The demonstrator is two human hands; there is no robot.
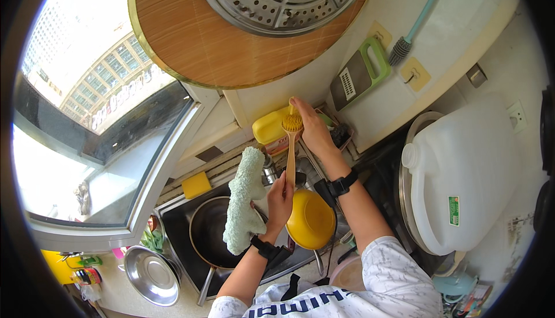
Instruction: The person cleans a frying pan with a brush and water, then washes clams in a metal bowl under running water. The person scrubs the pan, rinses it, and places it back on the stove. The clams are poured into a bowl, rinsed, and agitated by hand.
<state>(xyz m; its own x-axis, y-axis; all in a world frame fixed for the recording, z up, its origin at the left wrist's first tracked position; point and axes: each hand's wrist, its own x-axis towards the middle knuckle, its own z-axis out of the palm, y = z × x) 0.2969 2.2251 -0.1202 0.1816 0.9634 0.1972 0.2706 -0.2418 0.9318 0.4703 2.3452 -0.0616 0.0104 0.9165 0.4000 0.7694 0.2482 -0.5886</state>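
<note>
My left hand [281, 203] grips a wooden-handled dish brush [292, 157] upright, its yellow bristles turned up towards the camera. Just beyond the brush head stands a yellow dish soap bottle [268, 126] with a pump. The fingers of my right hand [318, 131] rest on top of that pump; the palm side is hidden. Below the brush, a yellow bowl [311, 220] sits over the right side of the sink. A pale green cloth [246, 201] hangs beside the tap [269, 168], partly covering a frying pan [210, 231] in the left basin.
A yellow sponge [196, 185] lies on the sink's back ledge. A steel bowl [151, 275] stands on the left counter, near the open window [143, 214]. At right, a large plastic jug [464, 179] rests over the stove. A grater [360, 74] hangs on the wall.
</note>
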